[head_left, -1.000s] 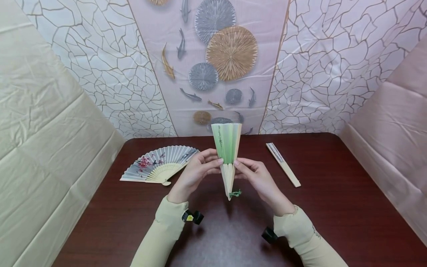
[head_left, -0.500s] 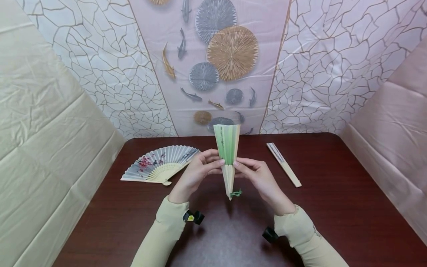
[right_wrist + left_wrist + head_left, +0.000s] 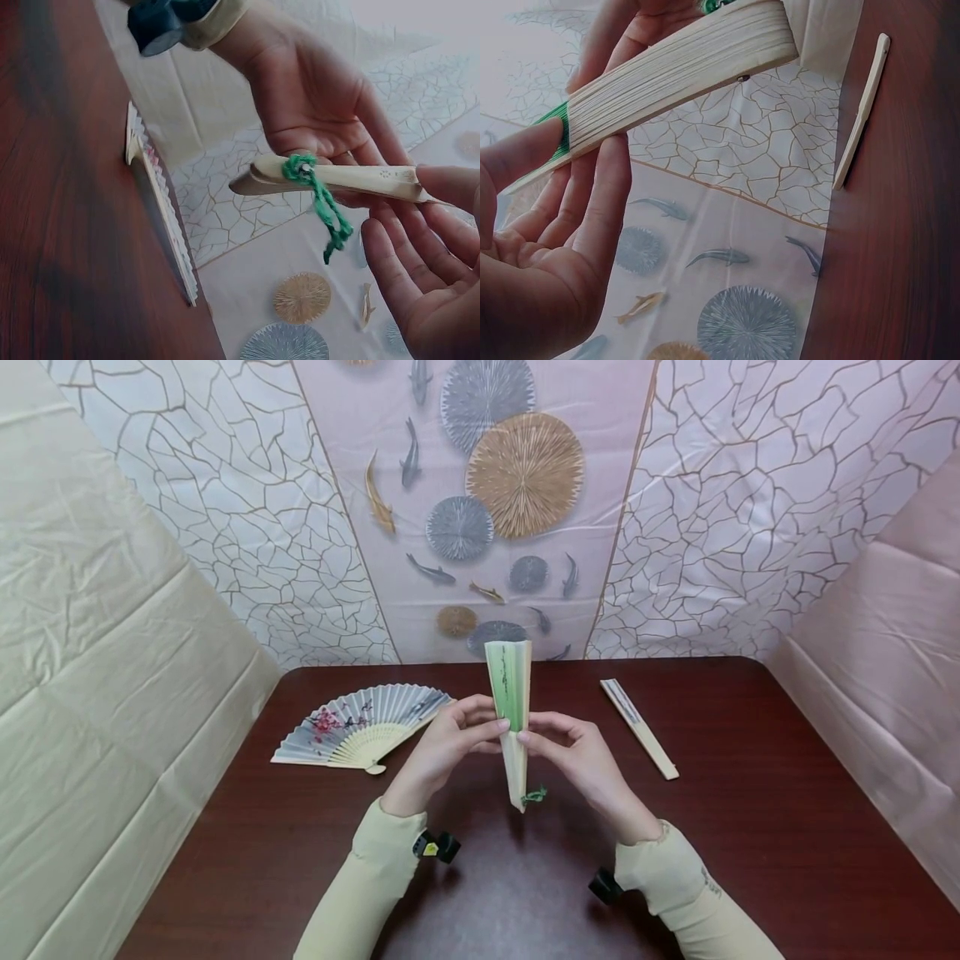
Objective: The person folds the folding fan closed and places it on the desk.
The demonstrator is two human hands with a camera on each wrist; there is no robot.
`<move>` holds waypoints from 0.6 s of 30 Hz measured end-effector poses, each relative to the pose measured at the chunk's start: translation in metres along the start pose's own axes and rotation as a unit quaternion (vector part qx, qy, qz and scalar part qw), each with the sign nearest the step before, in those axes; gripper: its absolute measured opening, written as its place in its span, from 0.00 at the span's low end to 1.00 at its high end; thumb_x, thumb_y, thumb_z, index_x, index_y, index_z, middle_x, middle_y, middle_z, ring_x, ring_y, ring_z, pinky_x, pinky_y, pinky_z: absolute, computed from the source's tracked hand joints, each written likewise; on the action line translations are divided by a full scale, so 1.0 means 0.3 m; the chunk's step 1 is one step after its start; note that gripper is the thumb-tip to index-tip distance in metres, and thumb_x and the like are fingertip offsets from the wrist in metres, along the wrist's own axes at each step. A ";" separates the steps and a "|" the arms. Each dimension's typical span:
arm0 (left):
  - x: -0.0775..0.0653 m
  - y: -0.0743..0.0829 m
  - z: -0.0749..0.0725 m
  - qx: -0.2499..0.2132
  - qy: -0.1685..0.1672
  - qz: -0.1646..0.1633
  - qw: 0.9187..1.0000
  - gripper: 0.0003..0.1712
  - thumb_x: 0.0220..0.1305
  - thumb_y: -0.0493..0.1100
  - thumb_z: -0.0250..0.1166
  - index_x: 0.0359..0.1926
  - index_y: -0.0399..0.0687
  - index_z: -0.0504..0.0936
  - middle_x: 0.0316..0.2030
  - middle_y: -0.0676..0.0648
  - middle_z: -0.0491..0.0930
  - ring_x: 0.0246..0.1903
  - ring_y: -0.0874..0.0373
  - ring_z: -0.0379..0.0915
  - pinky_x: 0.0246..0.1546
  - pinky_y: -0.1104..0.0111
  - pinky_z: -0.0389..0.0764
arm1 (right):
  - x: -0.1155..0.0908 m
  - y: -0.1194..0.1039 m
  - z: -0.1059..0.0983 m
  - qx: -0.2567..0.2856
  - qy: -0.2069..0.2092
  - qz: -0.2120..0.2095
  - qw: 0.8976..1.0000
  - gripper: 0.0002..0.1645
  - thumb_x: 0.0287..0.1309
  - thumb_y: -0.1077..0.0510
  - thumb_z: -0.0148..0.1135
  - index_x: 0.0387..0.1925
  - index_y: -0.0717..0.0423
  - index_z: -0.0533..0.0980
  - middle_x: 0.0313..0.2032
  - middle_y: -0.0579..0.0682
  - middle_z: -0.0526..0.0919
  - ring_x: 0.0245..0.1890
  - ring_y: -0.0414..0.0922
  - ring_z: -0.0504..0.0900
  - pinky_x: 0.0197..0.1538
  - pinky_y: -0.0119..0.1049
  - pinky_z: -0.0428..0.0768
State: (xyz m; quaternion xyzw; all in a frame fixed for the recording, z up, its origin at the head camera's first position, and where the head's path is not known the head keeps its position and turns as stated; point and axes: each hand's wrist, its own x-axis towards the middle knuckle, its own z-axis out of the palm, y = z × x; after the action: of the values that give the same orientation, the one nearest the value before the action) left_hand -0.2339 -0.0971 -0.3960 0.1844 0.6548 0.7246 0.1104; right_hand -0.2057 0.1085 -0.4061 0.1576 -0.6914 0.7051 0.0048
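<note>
Green fan (image 3: 512, 702): held between the two hands, above the surface (image 3: 510, 893), leaf end up, pivot end down and towards the person. Condition: almost fully folded, a narrow wedge slightly wider at the top.

Left hand (image 3: 457, 737): grips the fan's left side, thumb on the near face where the leaf (image 3: 510, 672) meets the ribs (image 3: 682, 75), fingers behind. Right hand (image 3: 576, 756): pinches the opposite side at matching height. Green cord (image 3: 534, 796): hangs from the pivot below the hands, clear of the fingers.

Spread fan (image 3: 367, 724): on the surface, outward of and beyond the left hand. Slim folded fan (image 3: 639, 728): on the surface, outward of and beyond the right hand.

Step in hand, as judged: pressing the ribs together. Recommended: equal, light pressure from both sides; pleats kept in their own creases; outer ribs squared edge to edge. Squeezing hard while the leaf bunches could crease it. Keep the cord out of the folds.
</note>
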 end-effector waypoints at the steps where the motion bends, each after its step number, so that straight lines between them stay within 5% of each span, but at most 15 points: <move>1: -0.001 0.000 0.000 -0.002 0.001 0.000 1.000 0.17 0.67 0.32 0.64 0.55 0.31 0.77 0.47 0.39 0.84 0.43 0.55 0.83 0.48 0.49 0.84 | -0.001 0.000 0.001 -0.016 0.001 -0.003 1.000 0.20 0.62 0.62 0.70 0.54 0.66 0.81 0.44 0.54 0.87 0.40 0.44 0.87 0.46 0.39 0.86; 10: -0.003 0.005 -0.001 -0.018 0.020 0.001 1.000 0.15 0.66 0.32 0.65 0.52 0.32 0.78 0.45 0.41 0.84 0.41 0.54 0.83 0.44 0.57 0.87 | 0.003 0.019 0.010 -0.073 -0.010 -0.032 0.997 0.24 0.58 0.65 0.72 0.56 0.61 0.79 0.43 0.58 0.86 0.40 0.45 0.85 0.47 0.33 0.83; 18: -0.001 0.003 -0.005 -0.016 0.029 0.002 0.999 0.12 0.66 0.33 0.65 0.49 0.34 0.79 0.42 0.44 0.84 0.40 0.55 0.83 0.52 0.38 0.79 | 0.003 0.017 0.015 -0.088 0.001 -0.022 0.996 0.22 0.59 0.62 0.72 0.55 0.61 0.80 0.42 0.58 0.86 0.40 0.47 0.86 0.45 0.32 0.84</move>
State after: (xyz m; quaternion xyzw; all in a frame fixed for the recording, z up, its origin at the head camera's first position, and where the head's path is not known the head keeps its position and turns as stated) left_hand -0.2342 -0.0988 -0.3952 0.1627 0.6454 0.7405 0.0927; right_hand -0.2067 0.1039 -0.4108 0.1715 -0.7469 0.6415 0.0347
